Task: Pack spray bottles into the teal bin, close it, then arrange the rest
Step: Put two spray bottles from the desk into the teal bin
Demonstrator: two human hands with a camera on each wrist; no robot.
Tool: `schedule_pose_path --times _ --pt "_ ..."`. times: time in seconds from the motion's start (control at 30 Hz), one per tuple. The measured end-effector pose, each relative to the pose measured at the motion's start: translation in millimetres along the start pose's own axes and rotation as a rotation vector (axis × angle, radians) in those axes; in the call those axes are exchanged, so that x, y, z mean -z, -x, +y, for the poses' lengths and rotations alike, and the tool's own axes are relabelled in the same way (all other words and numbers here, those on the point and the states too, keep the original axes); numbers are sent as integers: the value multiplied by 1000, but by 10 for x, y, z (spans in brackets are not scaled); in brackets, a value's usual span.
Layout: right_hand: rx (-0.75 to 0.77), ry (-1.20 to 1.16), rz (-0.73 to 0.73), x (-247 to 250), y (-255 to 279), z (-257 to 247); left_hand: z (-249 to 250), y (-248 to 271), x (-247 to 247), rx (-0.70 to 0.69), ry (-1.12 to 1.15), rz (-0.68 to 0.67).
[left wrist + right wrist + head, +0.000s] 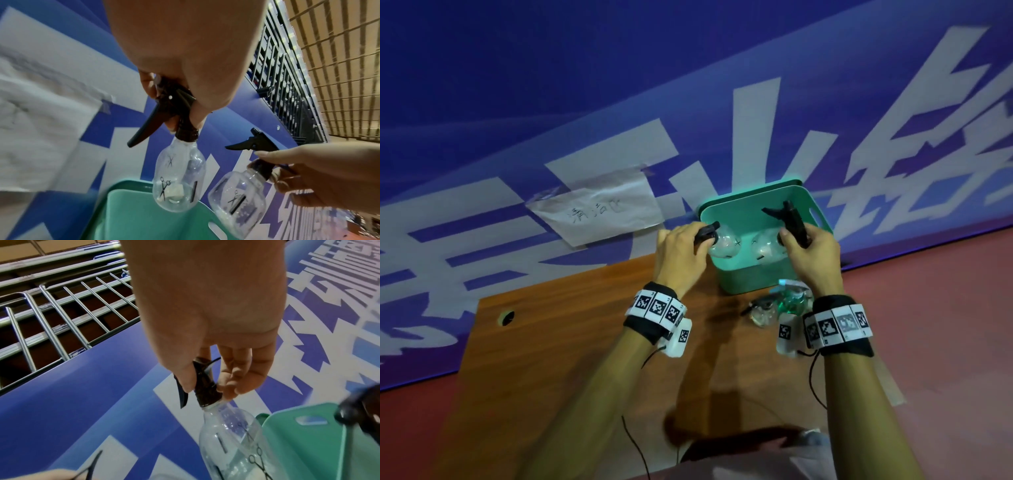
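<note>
The open teal bin point(736, 274) stands at the far edge of the wooden table point(585, 325). My left hand point(705, 240) grips the black trigger head of a clear spray bottle point(724, 245), whose body hangs over the bin's left part. My right hand point(791, 240) grips the neck of a second clear bottle point(765, 250) over the bin's right part. In the left wrist view my left hand point(183, 123) holds its bottle point(179, 183) above the bin point(144, 219), beside the other bottle point(236, 207). In the right wrist view my right hand point(207, 391) pinches its bottle point(232, 443) at the collar.
In front of the bin a bottle with green liquid point(791, 301) stands on the table. A clear bottle point(760, 313) lies beside it. A teal panel point(756, 190) leans behind the bin against the blue wall. A paper note point(602, 212) is taped to that wall.
</note>
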State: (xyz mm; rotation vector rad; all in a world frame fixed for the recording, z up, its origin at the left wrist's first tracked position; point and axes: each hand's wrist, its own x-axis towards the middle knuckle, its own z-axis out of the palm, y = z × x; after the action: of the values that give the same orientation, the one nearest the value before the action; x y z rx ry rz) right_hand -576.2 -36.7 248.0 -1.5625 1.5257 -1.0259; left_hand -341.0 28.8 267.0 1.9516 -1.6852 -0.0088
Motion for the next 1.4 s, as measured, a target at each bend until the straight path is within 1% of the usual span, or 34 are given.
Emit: schedule_pose_path --times 0.13,0.2,0.37,0.43,0.5,0.57,0.67,0.77,0.87,0.97,1.03,1.2,1.4 --pt "7 44 -77 494 -517 174 287 -255 -518 50 -72 -90" --pt "42 77 -139 711 -768 248 378 -390 -714 82 -115 -132" --pt "137 210 -255 1041 -1346 334 540 -712 -900 110 -190 -212" --pt "177 278 -371 1085 -1595 353 561 -815 -942 124 -210 -251" --pt "235 369 -533 1075 -1864 361 578 -906 -993 113 -242 -284" --pt "280 492 -646 987 -2143 404 565 -996 -1085 94 -289 -320" --pt "315 615 -762 744 -2462 479 516 -1148 -1287 122 -309 -423" --pt "354 738 -861 427 -2642 554 442 -1336 -1528 123 -328 -518" --pt "389 876 -932 87 -2732 661 353 -1509 -1779 71 -392 -595" --pt "373 1002 -950 -217 -2777 806 254 -1624 -1998 32 -450 -653" --pt "329 1052 -945 -399 -2779 892 194 -1666 -2123 48 -468 -690" --pt "184 1050 -915 -772 -2771 1096 50 -1695 -2385 114 -492 -790" --pt "168 1070 -892 -996 -2735 1311 -134 -1670 -2523 150 -511 -844"
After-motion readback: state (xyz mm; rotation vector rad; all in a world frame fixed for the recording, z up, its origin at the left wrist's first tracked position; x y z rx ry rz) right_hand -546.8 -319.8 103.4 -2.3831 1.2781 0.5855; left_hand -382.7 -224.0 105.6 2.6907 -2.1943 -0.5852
